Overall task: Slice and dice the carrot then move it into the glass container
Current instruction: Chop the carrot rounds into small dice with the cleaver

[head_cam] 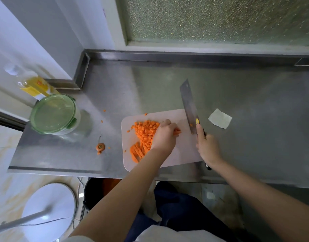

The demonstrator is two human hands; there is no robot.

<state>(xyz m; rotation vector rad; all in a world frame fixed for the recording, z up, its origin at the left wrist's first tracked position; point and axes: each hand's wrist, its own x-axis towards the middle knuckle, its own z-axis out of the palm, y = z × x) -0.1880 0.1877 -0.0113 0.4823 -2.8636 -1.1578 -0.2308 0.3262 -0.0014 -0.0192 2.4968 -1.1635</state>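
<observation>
Our left hand (165,137) is curling its fingers down onto a small bunch of carrot sticks (177,132), pinning them to the one pale cutting board (183,151); we cannot count the sticks under the fingers. Our right hand (207,147) is gripping the dark handle of a single cleaver (188,105), forefinger stretching toward the blade, which is pointing away from us just right of the sticks. A small yellow sticker (197,121) is showing on the blade near the handle, its writing too small for us to read.

One heap of diced carrot (146,131) is lying on the board against the left hand, with a fan of carrot strips (137,151) beside it toward us. A few stray cubes are lying scattered on the steel worktop (150,81), along with one carrot top (100,147) and one scrap of paper (220,118). The glass container (55,116) is standing well left of the board, its green lid on. Behind it one bottle (30,84) is wearing a yellow label we cannot read.
</observation>
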